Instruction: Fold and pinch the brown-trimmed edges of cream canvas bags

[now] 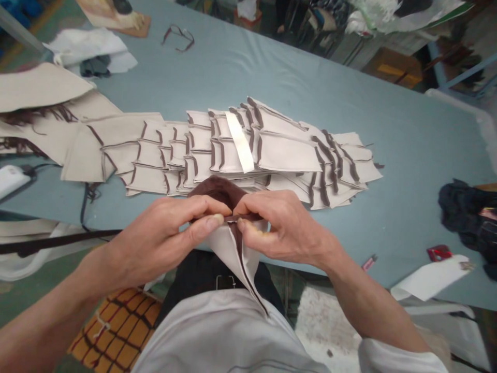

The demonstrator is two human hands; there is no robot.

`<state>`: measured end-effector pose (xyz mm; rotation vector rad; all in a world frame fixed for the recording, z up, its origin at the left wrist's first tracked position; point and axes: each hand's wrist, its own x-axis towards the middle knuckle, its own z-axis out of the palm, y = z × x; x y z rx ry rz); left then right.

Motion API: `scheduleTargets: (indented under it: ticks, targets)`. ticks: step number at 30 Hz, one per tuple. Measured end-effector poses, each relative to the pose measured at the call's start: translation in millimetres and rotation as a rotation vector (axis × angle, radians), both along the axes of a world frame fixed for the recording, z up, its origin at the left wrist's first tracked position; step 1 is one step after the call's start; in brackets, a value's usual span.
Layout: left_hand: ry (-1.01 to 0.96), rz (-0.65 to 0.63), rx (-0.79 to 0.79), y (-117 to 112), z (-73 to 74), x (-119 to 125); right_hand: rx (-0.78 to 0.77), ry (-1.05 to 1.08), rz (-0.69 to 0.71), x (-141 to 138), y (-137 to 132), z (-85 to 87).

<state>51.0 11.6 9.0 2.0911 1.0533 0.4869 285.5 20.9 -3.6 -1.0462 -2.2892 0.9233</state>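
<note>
Risk: brown edging (233,219) skews if 1 grip pulls harder.
Left hand (165,230) and right hand (285,224) pinch it at the pale piece's (222,243) top, by the table's (404,155) near edge; slack could pucker it.

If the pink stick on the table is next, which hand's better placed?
Probably the right hand: the pink stick lies beside the right forearm; the left hand would have to cross over. Both hands pinch the brown-edged piece, so the right must let go first.
</note>
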Motion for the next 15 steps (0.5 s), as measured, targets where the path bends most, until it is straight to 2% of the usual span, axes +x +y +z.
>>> scheduleTargets:
  ticks: [4,8,15]
  targets:
    - [-0.026,-0.056,0.039,6,-3.0,-1,0.033,0.042,-0.006,-4,-1,-2.1]
    - [-0.088,-0.125,0.083,10,-8.6,-2,-0.016,0.136,-0.025,-6,-4,-2.3]
    - [-0.249,-0.12,0.129,6,-10.4,2,-0.096,0.408,-0.052,-13,-10,-2.7]
